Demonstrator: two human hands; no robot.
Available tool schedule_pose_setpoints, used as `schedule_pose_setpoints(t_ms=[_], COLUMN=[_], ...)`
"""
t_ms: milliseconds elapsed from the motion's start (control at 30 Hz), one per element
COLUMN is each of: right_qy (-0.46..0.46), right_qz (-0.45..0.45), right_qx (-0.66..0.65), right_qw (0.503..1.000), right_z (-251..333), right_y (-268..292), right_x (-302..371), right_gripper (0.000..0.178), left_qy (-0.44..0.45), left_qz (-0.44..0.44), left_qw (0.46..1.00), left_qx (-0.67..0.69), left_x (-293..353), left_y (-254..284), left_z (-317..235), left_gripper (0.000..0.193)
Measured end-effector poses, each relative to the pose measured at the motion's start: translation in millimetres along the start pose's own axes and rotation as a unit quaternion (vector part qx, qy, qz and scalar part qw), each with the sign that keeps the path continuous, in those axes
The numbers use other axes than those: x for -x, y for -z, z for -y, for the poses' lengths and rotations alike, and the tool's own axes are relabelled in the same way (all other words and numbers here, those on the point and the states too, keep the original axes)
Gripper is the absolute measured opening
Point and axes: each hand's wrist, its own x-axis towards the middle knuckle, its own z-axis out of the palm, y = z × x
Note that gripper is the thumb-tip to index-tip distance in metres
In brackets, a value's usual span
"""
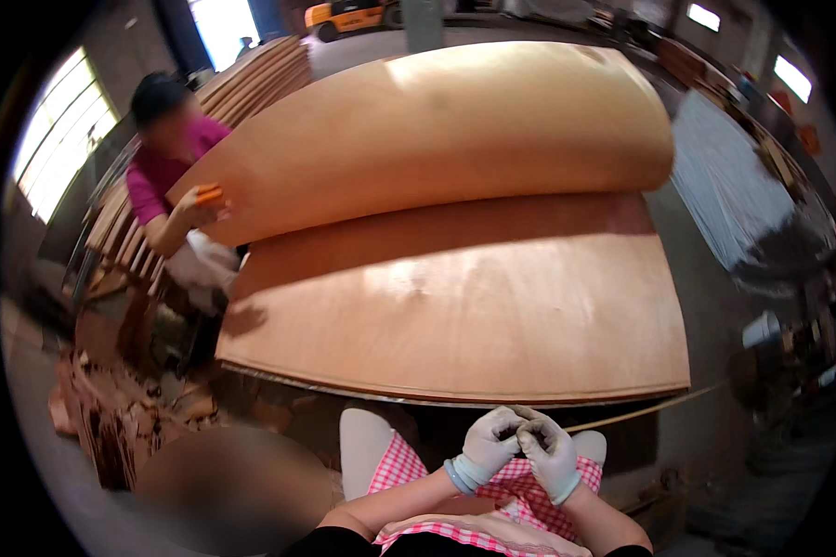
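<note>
My left hand [489, 447] and my right hand [550, 457], both in white gloves with darkened fingertips, meet in front of my lap. Their fingers are bent and pressed together; whatever they may pinch is too small or hidden to make out. A thin yellowish strip [643, 411] runs off to the right from behind my right hand, and I cannot tell whether I hold it. Just beyond my hands is the near edge of a stack of reddish-brown wood sheets [455, 316]. Over its far part a large thin wood sheet [437, 139] curls up in a broad roll.
At the left a co-worker in a purple shirt [149, 190] stands by the raised sheet, something orange [210, 195] at their hand. Torn veneer scraps [111, 418] lie on the floor. Sheet piles [251, 79], a plastic-covered stack [729, 176], a white bucket [760, 330] and a forklift [346, 17] stand around.
</note>
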Motion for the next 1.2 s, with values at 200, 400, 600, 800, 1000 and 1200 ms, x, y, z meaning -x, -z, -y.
schedule_pose_setpoints(t_ms=[200, 400, 600, 800, 1000, 1200], right_qy=[-0.032, 0.117, 0.085, 0.034, -0.063, -0.081], right_qz=[0.042, 0.100, 0.041, 0.019, -0.011, 0.016], right_qx=[0.077, 0.509, 0.526, 0.505, 0.559, 0.572], right_qw=[0.996, 0.847, 0.845, 0.862, 0.826, 0.816], right_z=[9.8, 32.4, 52.2, 35.6, 7.3, 16.6], right_y=[-41.8, -46.5, -21.1, 37.5, 113.8, 55.1], right_x=[-12.6, -30.6, -29.0, -32.2, -46.9, -72.1], right_gripper=[0.036, 0.023, 0.013, 0.009, 0.014, 0.024], left_qy=[0.085, 0.148, 0.113, 0.092, 0.093, 0.274], left_qz=[-0.036, -0.167, -0.274, -0.430, -0.555, -0.539], left_qw=[0.992, 0.939, 0.937, 0.869, 0.826, 0.756], left_qx=[0.088, 0.263, 0.184, 0.229, -0.007, -0.251], left_x=[26.7, 36.9, 32.8, 45.9, 76.8, 80.2], left_y=[31.0, 52.7, 125.8, 228.6, 398.8, 521.3], left_z=[22.4, 33.2, 25.3, 53.6, 120.8, 135.3], left_gripper=[0.008, 0.009, 0.009, 0.007, 0.014, 0.008])
